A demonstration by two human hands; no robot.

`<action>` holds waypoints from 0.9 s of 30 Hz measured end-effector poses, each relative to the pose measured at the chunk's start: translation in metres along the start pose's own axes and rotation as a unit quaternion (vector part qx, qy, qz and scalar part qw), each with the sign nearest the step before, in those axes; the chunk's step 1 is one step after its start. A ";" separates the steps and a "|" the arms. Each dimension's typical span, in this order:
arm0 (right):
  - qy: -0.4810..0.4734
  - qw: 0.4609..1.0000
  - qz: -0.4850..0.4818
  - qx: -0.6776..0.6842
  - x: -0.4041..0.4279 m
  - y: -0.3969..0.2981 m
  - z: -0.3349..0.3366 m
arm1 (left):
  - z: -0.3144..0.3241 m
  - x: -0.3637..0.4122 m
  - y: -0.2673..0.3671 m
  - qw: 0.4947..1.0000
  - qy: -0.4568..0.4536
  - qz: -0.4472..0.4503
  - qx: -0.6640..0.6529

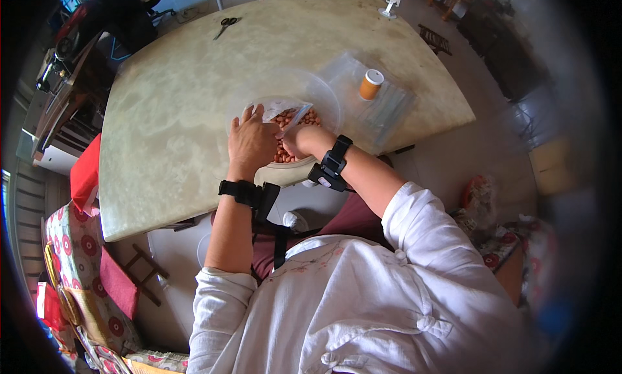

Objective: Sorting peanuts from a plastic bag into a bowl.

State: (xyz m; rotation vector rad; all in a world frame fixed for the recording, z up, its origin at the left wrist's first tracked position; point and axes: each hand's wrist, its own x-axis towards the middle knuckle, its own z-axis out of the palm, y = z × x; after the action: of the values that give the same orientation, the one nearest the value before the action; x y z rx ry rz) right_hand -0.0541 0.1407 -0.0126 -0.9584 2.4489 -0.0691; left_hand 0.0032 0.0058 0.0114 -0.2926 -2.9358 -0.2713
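Observation:
A large clear plastic bowl [287,77] stands at the near edge of the table and holds many reddish-skinned peanuts [284,155]. Inside it is a clear zip bag [277,103], its mouth spread apart and peanuts showing at the opening. My left hand [253,139] lies over the bowl's left side, with thumb and forefinger pinching the bag's edge and the other fingers spread. My right hand [305,140] reaches down into the bowl beside the bag's near edge. Its fingers are mostly hidden, so what they hold cannot be seen.
Flat clear plastic bags [384,119] lie right of the bowl, with an orange jar with a white lid [371,84] on them. Black-handled scissors [226,27] rest at the back of the stone-like tabletop [165,111]. A white phone stand [390,4] occupies the far right corner.

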 end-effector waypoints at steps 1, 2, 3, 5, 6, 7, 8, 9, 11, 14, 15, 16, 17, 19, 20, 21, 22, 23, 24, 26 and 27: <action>0.010 0.999 0.012 0.040 -0.004 -0.004 -0.004 | -0.001 -0.001 0.000 1.000 -0.005 -0.002 0.002; 0.015 0.998 0.017 0.060 -0.006 -0.005 -0.005 | -0.002 -0.001 0.000 1.000 -0.010 -0.003 0.005; 0.021 0.996 0.023 0.080 -0.008 -0.006 -0.005 | -0.002 -0.001 0.000 1.000 -0.009 -0.003 0.005; 0.041 0.997 0.014 0.063 -0.013 -0.005 -0.006 | 0.000 -0.001 -0.001 1.000 0.001 0.004 0.001; 0.047 0.997 0.011 0.057 -0.014 -0.005 -0.007 | -0.001 -0.001 0.000 1.000 0.001 0.004 0.002; 0.053 0.998 -0.003 0.043 -0.017 -0.006 -0.011 | -0.003 -0.001 0.000 1.000 -0.006 0.002 -0.001; 0.055 0.998 -0.010 0.035 -0.017 -0.004 -0.010 | -0.004 -0.001 0.001 1.000 -0.014 0.000 -0.004; 0.058 0.998 -0.018 0.027 -0.016 -0.001 -0.010 | -0.002 -0.001 -0.001 1.000 -0.013 0.000 -0.004; 0.032 0.992 -0.082 0.086 -0.010 0.015 -0.001 | 0.000 -0.001 -0.001 1.000 0.017 0.015 -0.008; 0.026 0.982 -0.107 0.152 -0.027 0.008 -0.031 | -0.001 0.000 -0.001 1.000 -0.014 -0.001 0.008; 0.037 0.968 -0.140 0.203 -0.029 0.009 -0.038 | 0.000 -0.001 -0.001 1.000 -0.014 -0.002 0.008; 0.064 0.966 -0.130 0.213 -0.035 0.009 -0.050 | 0.002 -0.002 -0.002 1.000 0.014 0.005 0.009; 0.063 0.966 -0.131 0.213 -0.032 0.011 -0.052 | 0.004 -0.003 -0.002 0.999 0.042 0.011 0.010; 0.235 0.917 -0.141 0.290 -0.026 0.016 -0.054 | 0.003 -0.001 -0.002 0.999 0.039 0.016 0.006; 0.322 0.900 -0.132 0.263 -0.027 0.018 -0.050 | 0.003 -0.001 -0.001 0.999 0.037 0.020 0.003; 0.321 0.900 -0.135 0.263 -0.029 0.014 -0.050 | 0.004 -0.001 -0.002 0.999 0.037 0.018 0.003; 0.337 0.898 -0.096 0.265 -0.032 0.012 -0.049 | 0.005 -0.002 -0.004 0.999 0.038 0.015 0.003; 0.353 0.895 -0.056 0.266 -0.034 0.009 -0.049 | 0.006 -0.002 -0.005 0.999 0.039 0.011 0.002; 0.353 0.896 -0.056 0.266 -0.037 0.009 -0.047 | 0.006 -0.002 -0.004 0.999 0.039 0.011 0.001; 0.183 0.974 -0.010 0.135 -0.041 0.008 -0.045 | 0.004 -0.001 -0.004 1.000 0.016 0.002 -0.003; 0.184 0.974 -0.007 0.135 -0.039 0.010 -0.040 | 0.004 -0.001 -0.003 1.000 0.017 0.005 -0.004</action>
State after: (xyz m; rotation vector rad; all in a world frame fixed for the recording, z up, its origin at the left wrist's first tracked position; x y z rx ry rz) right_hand -0.0552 0.1685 0.0366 -0.9051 2.6693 -0.6189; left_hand 0.0024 0.0037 0.0065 -0.3005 -2.9002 -0.2833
